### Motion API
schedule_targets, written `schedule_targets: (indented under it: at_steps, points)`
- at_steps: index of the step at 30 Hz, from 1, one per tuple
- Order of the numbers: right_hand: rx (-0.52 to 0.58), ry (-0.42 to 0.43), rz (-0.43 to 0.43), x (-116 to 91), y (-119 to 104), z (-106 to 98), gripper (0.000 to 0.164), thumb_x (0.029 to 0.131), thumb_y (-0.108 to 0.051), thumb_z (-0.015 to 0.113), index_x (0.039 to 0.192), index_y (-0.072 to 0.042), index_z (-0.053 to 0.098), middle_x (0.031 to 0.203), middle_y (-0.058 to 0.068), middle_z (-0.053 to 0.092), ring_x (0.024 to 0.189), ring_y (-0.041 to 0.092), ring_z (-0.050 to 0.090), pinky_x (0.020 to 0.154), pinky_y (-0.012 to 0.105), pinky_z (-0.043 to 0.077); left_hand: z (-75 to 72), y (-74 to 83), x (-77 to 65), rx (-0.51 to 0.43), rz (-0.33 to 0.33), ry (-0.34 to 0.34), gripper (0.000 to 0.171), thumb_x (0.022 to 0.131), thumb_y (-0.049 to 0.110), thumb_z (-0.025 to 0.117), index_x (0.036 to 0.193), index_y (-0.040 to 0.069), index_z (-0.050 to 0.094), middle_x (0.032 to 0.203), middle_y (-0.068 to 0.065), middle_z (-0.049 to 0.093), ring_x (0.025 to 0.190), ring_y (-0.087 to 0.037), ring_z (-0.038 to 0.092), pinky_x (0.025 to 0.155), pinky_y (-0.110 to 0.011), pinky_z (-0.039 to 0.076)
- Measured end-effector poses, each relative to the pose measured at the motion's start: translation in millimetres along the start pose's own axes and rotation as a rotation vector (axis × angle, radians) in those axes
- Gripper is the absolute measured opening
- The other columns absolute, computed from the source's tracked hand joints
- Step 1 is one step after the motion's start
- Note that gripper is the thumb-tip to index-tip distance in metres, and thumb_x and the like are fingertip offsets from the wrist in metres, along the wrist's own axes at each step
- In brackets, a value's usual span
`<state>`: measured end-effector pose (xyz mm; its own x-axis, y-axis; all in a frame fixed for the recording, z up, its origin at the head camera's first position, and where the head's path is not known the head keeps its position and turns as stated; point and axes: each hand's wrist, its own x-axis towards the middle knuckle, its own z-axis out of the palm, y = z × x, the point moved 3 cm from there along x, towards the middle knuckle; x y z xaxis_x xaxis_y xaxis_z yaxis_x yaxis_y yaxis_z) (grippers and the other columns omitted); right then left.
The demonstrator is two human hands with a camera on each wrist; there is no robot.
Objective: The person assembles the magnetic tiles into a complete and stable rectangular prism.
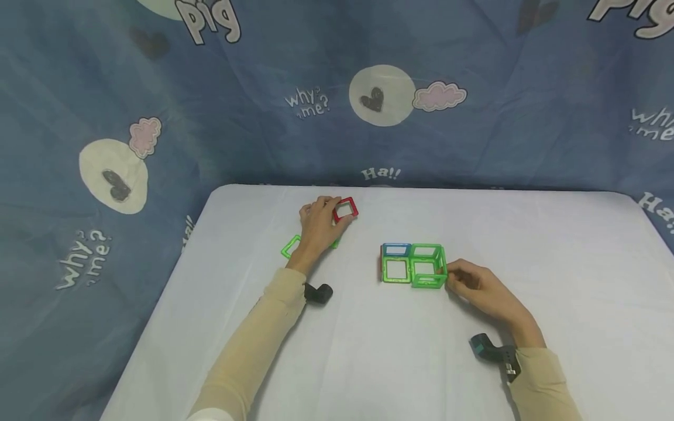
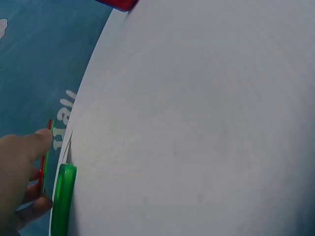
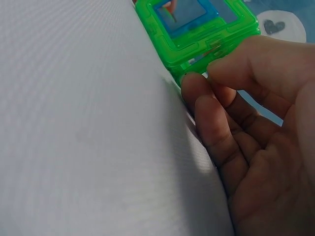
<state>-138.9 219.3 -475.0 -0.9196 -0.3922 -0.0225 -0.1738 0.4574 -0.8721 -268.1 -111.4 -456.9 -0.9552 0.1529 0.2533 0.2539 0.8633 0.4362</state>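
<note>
My left hand [image 1: 317, 227] pinches a square red magnetic tile [image 1: 355, 206] between thumb and fingers at the far left of the table. Seen edge-on in the left wrist view, the red tile [image 2: 42, 169] has a green edge right against it. Beneath the hand lie green magnetic tiles [image 1: 287, 248], partly hidden by it. My right hand [image 1: 481, 287] holds the right side of a block built of magnetic tiles [image 1: 427, 285], thumb and fingertips at its green edge. The block is mostly green, with a blue tile [image 1: 396, 245] at the back left and red along its left side.
A white cloth covers the table [image 1: 368, 351]. Behind and to the left hangs a blue printed fabric [image 1: 253, 134]. Each wrist wears a black camera, the left one [image 1: 319, 293] close over the cloth and the right one [image 1: 487, 349] beside the sleeve.
</note>
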Motion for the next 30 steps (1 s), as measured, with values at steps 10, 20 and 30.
schedule_targets:
  at_steps: [10,20,30]
  points:
    - [-0.017,0.009,-0.020,-0.8,-0.3,1.2,0.020,0.094,-0.018,0.058,0.113,-0.015,0.063,0.106,0.001,0.066,0.091,0.005,0.059,0.082,0.017,0.048,-4.5,1.0,-5.4,-0.137,0.057,-0.003,0.042,0.087,0.036,0.066,0.124,0.015,0.060,0.124,-0.006,0.059,0.120,-0.021,0.051,0.109,-0.043,0.031]
    - [-0.004,0.006,-0.019,-1.7,-1.9,-0.1,0.019,0.095,-0.019,0.057,0.113,-0.016,0.062,0.107,0.001,0.066,0.092,0.005,0.059,0.081,0.018,0.048,-10.7,7.3,-11.9,-0.204,0.151,-0.083,0.030,0.095,0.035,0.054,0.114,0.013,0.061,0.126,-0.005,0.060,0.116,-0.019,0.055,0.102,-0.037,0.042]
    - [0.007,0.011,-0.035,-1.5,-2.0,0.0,0.018,0.095,-0.018,0.057,0.112,-0.015,0.063,0.105,0.002,0.066,0.092,0.005,0.059,0.081,0.017,0.048,-14.6,7.3,-17.6,-0.178,0.171,-0.162,0.032,0.100,0.034,0.043,0.116,0.015,0.063,0.110,-0.003,0.069,0.091,-0.019,0.064,0.086,-0.038,0.050]
